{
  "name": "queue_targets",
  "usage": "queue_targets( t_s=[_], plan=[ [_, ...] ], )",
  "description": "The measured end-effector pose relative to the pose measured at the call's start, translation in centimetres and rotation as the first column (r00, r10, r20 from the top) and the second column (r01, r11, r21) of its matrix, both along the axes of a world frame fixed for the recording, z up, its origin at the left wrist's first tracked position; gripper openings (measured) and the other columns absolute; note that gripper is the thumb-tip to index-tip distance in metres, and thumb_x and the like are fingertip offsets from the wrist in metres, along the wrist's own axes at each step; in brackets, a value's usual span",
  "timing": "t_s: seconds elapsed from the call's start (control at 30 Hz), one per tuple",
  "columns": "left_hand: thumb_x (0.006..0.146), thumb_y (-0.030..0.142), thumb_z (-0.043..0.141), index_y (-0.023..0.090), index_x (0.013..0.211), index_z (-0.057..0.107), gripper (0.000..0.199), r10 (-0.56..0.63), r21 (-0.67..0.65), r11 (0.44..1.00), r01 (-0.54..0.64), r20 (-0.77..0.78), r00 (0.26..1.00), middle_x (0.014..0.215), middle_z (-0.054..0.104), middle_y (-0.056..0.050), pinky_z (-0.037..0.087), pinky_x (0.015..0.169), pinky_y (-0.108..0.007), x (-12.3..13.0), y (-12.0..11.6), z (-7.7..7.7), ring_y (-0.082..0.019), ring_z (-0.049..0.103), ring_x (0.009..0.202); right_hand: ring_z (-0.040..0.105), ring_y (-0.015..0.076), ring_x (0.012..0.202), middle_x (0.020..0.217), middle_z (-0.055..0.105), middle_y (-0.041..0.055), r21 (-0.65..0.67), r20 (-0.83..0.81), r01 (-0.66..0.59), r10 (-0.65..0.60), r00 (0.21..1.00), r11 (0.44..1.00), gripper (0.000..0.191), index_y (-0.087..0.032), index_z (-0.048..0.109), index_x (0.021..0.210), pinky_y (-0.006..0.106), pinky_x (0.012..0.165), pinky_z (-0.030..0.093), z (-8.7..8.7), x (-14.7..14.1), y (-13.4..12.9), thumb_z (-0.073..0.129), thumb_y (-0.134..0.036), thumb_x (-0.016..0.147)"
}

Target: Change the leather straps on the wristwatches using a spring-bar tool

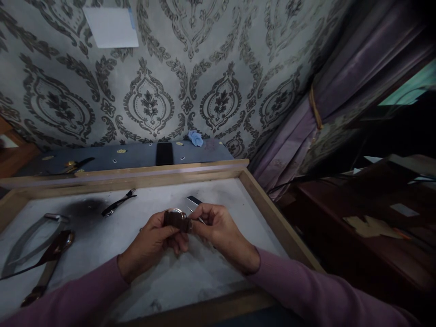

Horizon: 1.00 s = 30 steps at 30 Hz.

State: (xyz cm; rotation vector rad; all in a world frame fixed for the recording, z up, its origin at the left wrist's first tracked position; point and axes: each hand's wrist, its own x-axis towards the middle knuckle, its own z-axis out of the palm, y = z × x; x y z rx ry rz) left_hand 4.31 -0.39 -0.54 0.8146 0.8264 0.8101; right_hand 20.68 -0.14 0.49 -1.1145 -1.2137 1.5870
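Over the tray, my left hand (pixel 153 238) is closed around a wristwatch (pixel 175 219) with a round metal-rimmed case and a dark brown strap. My right hand (pixel 218 231) is closed too, with thumb and fingers pinching the strap at the watch's right side. A thin shiny metal piece shows by the right fingers; its kind cannot be made out. Just beyond those fingers lies a dark, flat, narrow object (pixel 194 200). On the left of the tray are a strap watch (pixel 63 240) and another brown strap (pixel 42 281).
A wooden-rimmed tray (pixel 163 177) with a white floor surrounds my hands. Dark-handled pliers (pixel 117 204) lie inside it. On the blue cloth behind are a black phone (pixel 164 153), a crumpled blue cloth (pixel 195 138) and a dark tool (pixel 80 164). A purple curtain (pixel 289 145) hangs at right.
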Motion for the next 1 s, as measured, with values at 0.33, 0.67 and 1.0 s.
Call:
queue_targets(
  t_s=[0.33,0.67,1.0],
  plan=[
    [0.076,0.06,0.064,0.014,0.076,0.057,0.047,0.054,-0.037,0.998,-0.056,-0.047,0.997,0.059,0.064,-0.001,0.042,0.039,-0.018,0.37,-0.23,-0.01,-0.011,0.06,0.044,0.041,0.006,0.046,0.052,0.056,-0.0049,0.018,0.025,-0.001,0.0,1.0,1.0,0.03,-0.017,0.058,0.064,0.019,0.041,0.03,0.33,-0.37,-0.16,0.081,-0.035,0.06],
    [0.083,0.069,0.046,0.014,0.069,0.054,0.058,0.042,-0.102,0.994,-0.043,-0.013,0.999,0.052,0.062,-0.002,0.034,0.033,-0.017,0.45,0.08,0.15,-0.01,0.055,0.036,0.046,0.0081,0.048,0.056,0.06,-0.0017,0.065,0.063,-0.049,0.045,0.997,0.997,0.02,-0.018,0.056,0.066,0.021,0.044,0.031,-0.39,-0.39,-0.2,0.07,-0.032,0.07],
    [0.084,0.066,0.047,0.014,0.07,0.056,0.055,-0.034,-0.113,0.993,0.037,0.033,0.999,0.055,0.062,-0.001,0.03,0.032,-0.015,0.09,0.34,0.02,-0.008,0.054,0.034,0.048,0.0086,0.049,0.057,0.061,-0.0015,0.073,0.061,-0.054,0.05,0.997,0.996,0.021,-0.018,0.055,0.066,0.021,0.043,0.033,-0.55,-0.41,-0.22,0.069,-0.032,0.07]
  ],
)
